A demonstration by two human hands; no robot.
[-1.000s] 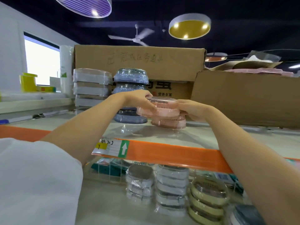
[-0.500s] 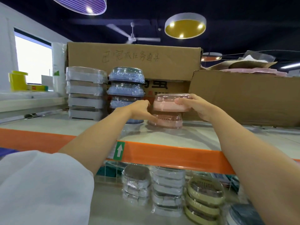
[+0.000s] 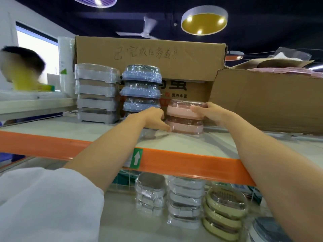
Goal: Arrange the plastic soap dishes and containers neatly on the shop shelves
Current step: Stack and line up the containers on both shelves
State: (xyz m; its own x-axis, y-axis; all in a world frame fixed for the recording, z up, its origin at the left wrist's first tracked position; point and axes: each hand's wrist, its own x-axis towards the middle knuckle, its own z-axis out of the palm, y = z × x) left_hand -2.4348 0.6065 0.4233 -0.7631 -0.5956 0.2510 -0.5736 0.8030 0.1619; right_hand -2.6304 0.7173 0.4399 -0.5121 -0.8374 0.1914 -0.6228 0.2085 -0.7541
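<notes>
Two pink soap dishes sit stacked just right of the blue stack, the right hand gripping the upper one, the left hand touching the lower with relaxed fingers.

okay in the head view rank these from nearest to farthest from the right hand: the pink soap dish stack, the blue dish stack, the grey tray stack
1. Pink soap dish stack: gripped by the right hand.
2. Blue dish stack: just left of the pink one.
3. Grey tray stack: farthest left on the shelf.
</notes>
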